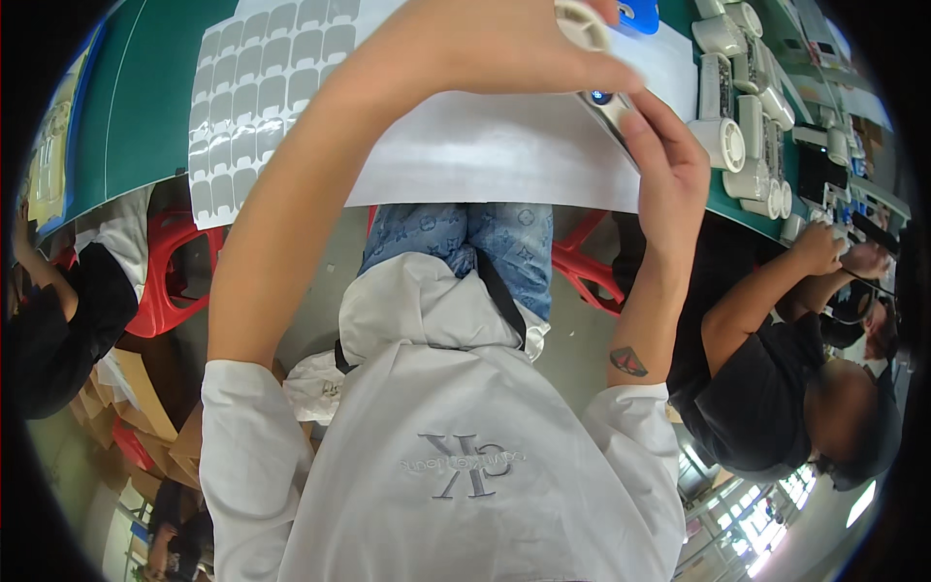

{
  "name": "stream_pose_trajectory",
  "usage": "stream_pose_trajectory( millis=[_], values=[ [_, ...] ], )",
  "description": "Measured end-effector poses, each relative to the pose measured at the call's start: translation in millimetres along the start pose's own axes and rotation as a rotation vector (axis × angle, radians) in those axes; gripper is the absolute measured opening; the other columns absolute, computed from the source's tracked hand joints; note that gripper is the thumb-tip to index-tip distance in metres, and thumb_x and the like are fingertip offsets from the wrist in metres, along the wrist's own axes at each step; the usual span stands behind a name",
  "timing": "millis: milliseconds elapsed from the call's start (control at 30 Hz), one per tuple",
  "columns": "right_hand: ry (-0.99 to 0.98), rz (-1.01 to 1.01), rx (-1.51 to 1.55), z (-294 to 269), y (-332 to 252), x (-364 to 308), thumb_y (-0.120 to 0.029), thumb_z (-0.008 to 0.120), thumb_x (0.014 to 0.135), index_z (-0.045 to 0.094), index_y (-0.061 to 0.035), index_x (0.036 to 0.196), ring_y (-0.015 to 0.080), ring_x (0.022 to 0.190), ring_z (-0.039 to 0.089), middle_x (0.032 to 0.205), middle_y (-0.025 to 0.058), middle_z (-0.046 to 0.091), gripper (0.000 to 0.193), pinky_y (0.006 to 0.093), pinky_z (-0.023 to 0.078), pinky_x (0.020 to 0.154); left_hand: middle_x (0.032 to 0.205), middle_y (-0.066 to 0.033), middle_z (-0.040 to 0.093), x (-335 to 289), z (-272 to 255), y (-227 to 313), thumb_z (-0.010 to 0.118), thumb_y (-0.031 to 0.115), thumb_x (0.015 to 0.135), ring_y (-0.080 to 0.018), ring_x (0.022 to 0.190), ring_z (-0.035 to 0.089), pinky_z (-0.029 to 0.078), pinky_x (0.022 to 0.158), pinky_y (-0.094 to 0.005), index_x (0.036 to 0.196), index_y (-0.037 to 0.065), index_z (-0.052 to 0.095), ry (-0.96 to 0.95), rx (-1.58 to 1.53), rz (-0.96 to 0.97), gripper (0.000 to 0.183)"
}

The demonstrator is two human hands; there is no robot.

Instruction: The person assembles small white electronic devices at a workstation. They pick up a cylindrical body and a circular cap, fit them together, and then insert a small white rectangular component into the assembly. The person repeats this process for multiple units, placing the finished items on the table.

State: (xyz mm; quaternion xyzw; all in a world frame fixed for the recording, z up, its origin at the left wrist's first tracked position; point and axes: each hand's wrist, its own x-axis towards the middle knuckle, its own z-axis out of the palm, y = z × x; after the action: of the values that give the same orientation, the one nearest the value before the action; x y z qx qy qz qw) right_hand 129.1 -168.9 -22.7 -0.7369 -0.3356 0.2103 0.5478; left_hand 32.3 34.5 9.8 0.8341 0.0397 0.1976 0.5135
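left hand [504, 44]: fingers pinched on white round part [582, 21] | right hand [669, 160]: fingers closed around slim grey device [611, 109] | over white sheet [504, 155]

A small white round part with a ribbed rim [580, 23] sits pinched at the top edge of the view, only partly visible. Just below it, touching distance away, a slim silver-grey device [609, 109] is held tilted, its long body running down to the right; a small blue dot shows on its upper end. Both are raised above a white sheet on the green worktop
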Motion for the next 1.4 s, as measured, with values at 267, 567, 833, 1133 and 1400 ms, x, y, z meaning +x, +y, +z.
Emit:
stream_pose_trajectory(
  millis=[267,567,833,1133,1400],
  values=[
    [-0.128,0.151,0.396,10,-44,-10,-0.025,0.055,0.094,0.045,0.0159,0.135,0.0205,0.089,0.065,0.106,0.0181,0.066,0.059,0.0299,0.05,0.079,0.077,-0.0074,0.065,-6,-6,23,0.076,0.022,0.077,-0.0135,0.068,0.06,0.048,0.062,-0.0263,0.087,-0.002,0.066,0.228,-0.277,0.087,0.027],
    [-0.119,0.179,0.323,26,-49,-10,-0.029,0.055,0.092,0.045,0.0156,0.134,0.0189,0.089,0.066,0.108,0.0184,0.066,0.062,0.0284,0.052,0.077,0.076,-0.0072,0.064,-21,-20,34,0.075,0.019,0.078,-0.0126,0.069,0.059,0.047,0.061,-0.0255,0.086,-0.002,0.066,0.297,-0.239,0.067,0.024],
    [-0.229,0.199,0.462,32,-52,-1,-0.02,0.055,0.094,0.052,0.0085,0.133,0.0158,0.11,0.06,0.123,0.0128,0.063,0.048,0.0269,0.045,0.095,0.08,-0.0082,0.065,-22,-33,26,0.074,0.018,0.079,-0.0135,0.071,0.06,0.047,0.063,-0.0257,0.092,0.0,0.065,0.289,-0.286,0.015,0.024],
    [-0.291,0.14,0.34,44,-49,28,-0.029,0.054,0.095,0.044,0.0132,0.135,0.0215,0.108,0.061,0.122,0.0185,0.06,0.059,0.0311,0.048,0.09,0.104,-0.0097,0.067,-45,-96,-6,0.089,0.02,0.059,-0.023,0.096,0.065,0.052,0.086,-0.0328,0.118,0.007,0.059,0.105,0.004,0.248,0.067],
    [-0.31,-0.034,0.372,47,-47,47,-0.026,0.061,0.094,0.048,0.0073,0.136,0.0255,0.107,0.061,0.125,0.0187,0.06,0.055,0.0357,0.05,0.087,0.103,-0.0061,0.068,-48,-192,-12,0.09,0.019,0.064,-0.0162,0.096,0.066,0.053,0.085,-0.0295,0.113,0.005,0.057,0.462,0.171,-0.005,0.061]
  ],
)
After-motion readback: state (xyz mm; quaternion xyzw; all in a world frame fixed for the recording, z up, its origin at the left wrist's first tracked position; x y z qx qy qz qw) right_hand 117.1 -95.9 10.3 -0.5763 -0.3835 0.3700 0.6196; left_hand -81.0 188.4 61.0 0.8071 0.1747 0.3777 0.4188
